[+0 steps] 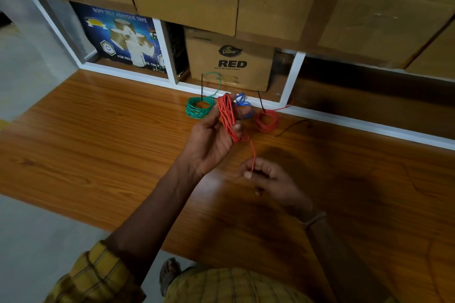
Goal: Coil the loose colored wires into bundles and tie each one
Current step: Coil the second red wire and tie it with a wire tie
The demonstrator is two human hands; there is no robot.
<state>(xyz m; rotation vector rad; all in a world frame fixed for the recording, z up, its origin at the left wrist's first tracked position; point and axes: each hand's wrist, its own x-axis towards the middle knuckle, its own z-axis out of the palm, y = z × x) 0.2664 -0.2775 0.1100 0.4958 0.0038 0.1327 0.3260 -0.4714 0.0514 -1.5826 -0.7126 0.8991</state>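
Orange wire point(227, 115): coil looped round left hand point(211, 140), tail pinched in right hand point(266, 177). Advice: keep tail taut, lay last turn snug, then tie.

A storeroom or stockroom, by the look of it. Taped cardboard cartons point(344, 2) are stacked across twelve o'clock, above a white shelf frame point(170, 56). Its compartments hold a printed self-adhesive tape box point(120, 37) at eleven o'clock and a Dabur Red carton point(231, 61) just beside it. A wood-grain worktop point(98, 135) spans the middle.
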